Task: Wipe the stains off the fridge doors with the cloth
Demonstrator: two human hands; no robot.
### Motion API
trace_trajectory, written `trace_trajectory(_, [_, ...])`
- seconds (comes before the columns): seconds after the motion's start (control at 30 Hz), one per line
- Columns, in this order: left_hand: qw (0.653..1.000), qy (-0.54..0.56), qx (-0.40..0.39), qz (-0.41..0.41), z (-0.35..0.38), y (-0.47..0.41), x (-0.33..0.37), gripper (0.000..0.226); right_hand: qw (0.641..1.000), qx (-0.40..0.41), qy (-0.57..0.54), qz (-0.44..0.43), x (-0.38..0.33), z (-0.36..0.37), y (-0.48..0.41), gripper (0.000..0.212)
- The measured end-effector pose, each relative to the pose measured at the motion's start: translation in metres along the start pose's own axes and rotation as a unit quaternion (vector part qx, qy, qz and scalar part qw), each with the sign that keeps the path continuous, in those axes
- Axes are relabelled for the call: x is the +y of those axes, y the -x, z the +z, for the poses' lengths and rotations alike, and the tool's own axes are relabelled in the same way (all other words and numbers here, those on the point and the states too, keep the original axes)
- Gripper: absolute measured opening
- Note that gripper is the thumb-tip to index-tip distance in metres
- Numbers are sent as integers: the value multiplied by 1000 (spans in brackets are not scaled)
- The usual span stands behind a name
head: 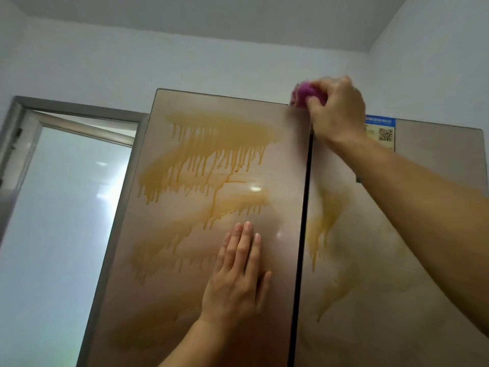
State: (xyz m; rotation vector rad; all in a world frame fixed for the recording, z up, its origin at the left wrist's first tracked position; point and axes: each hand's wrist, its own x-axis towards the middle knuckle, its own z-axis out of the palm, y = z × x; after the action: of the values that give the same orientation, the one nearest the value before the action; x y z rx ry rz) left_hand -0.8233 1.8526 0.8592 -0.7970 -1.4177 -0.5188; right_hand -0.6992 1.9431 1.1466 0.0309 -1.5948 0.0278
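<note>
Left hand [239, 271] lies flat, fingers spread, on the stained left fridge door [185, 234]; right hand [337, 109] clamps a pink cloth [300, 95] at the far top edge.

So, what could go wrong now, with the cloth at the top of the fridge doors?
1. The pink cloth is balled small in the right hand; it may only smear the wide yellow stains.
2. The left hand lies flat on the left door among drips and may spread them.
3. Wiping could wet the label.

I am facing glossy, smooth bronze fridge doors [264, 160], gripping a fuzzy magenta cloth [301, 95], near a paper sticker [382, 133].
</note>
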Motion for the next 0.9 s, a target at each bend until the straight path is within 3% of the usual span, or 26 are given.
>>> trace_trajectory(0.1, [1000, -10, 8, 8, 2, 0, -2, 60, 1000, -16, 10, -5, -5, 50, 39, 25])
trace_trajectory(0.17, [1000, -1, 7, 3, 2, -1, -3, 59, 996, -59, -36, -62, -15, 53, 63, 23])
trace_trajectory(0.23, [1000, 14, -3, -6, -2, -3, -2, 58, 964, -229, -112, -75, -22, 27, 63, 20])
trace_trajectory(0.27, [1000, 25, -11, -8, -6, -4, 0, 58, 928, -340, -143, -45, -26, 9, 57, 20])
trace_trajectory(0.3, [999, 36, -17, -6, -11, -4, 0, 56, 895, -413, -167, -8, -30, -9, 51, 21])
trace_trajectory(0.33, [999, 47, -20, 0, -16, -4, 0, 54, 884, -429, -188, 16, -32, -22, 44, 22])
trace_trajectory(0.37, [998, 55, -21, 8, -22, -3, -4, 51, 899, -385, -208, 34, -30, -27, 34, 22])
trace_trajectory(0.4, [998, 61, -18, 14, -29, -2, -10, 48, 929, -292, -222, 45, -27, -28, 22, 21])
trace_trajectory(0.47, [998, 58, -6, 15, -42, 4, -33, 43, 985, -76, -142, 59, -20, -14, -1, 19])
trace_trajectory(0.5, [999, 49, -1, 9, -48, 9, -48, 43, 994, -21, -84, 67, -17, -2, -5, 21])
trace_trajectory(0.57, [1000, 25, 4, -8, -58, 21, -81, 44, 997, 14, -15, 80, -20, 30, 6, 25])
trace_trajectory(0.67, [999, 3, -10, -36, -74, 40, -130, 48, 999, -2, 30, 34, -53, 69, 60, 26])
trace_trajectory(0.73, [998, -2, -25, -52, -82, 49, -154, 54, 997, -78, -19, -18, -74, 69, 89, 26])
trace_trajectory(0.77, [998, -1, -37, -55, -83, 54, -162, 56, 982, -158, -101, 4, -77, 60, 91, 24])
trace_trajectory(0.83, [998, 5, -52, -46, -83, 62, -169, 57, 916, -329, -216, 75, -85, 31, 82, 22])
trace_trajectory(0.87, [998, 9, -54, -42, -80, 65, -169, 56, 913, -345, -200, 87, -85, 22, 72, 22])
trace_trajectory(0.9, [997, 18, -55, -43, -77, 68, -169, 56, 932, -297, -183, 96, -82, 18, 60, 22])
